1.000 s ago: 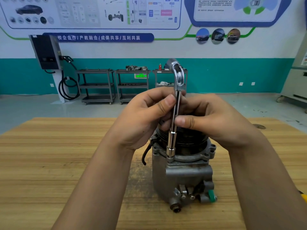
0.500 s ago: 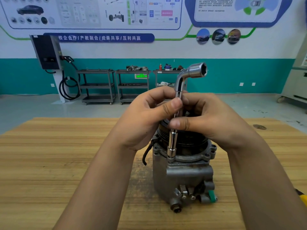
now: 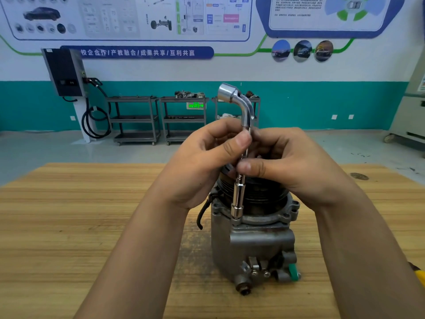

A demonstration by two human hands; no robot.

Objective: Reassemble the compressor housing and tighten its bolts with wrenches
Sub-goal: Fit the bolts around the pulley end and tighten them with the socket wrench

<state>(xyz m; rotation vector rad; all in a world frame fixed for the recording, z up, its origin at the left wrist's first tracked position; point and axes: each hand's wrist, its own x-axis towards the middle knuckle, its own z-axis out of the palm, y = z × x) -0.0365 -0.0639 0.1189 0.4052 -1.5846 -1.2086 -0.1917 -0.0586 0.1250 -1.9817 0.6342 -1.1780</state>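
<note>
While the compressor [image 3: 253, 245] stands upright on the table [image 3: 69, 226], just toward 5 o'clock from the middle of our view, we hold the wrench [image 3: 238, 199] upright over it with both hands. Our left hand [image 3: 202, 162] comes in from 7 o'clock with its fingers curled, and its thumb presses the shaft just under the bend. Our right hand [image 3: 294, 162] comes in from 4 o'clock, curled the same way, and its thumb pinches the shaft lower down. We cannot see the fingers behind the shaft.

The wrench's lower socket sits on the compressor's flange, at about 8 o'clock on its ring, and whatever it covers is hidden from us. Its bent top end points toward 10 o'clock, above our knuckles.

A black pulley [image 3: 264, 192] tops the compressor, just behind the shaft and partly under our hands. A black cable [image 3: 202, 212] hangs down the housing's 9 o'clock side. A green cap [image 3: 293, 273] shows near the base at 4 o'clock.

Something yellow [image 3: 419, 276] is cut off by the edge of our view at 4 o'clock, so we cannot tell what it is. Far off at 12 o'clock, carts [image 3: 135, 118] line the teal wall, with a charger [image 3: 64, 72] at 10 o'clock.
</note>
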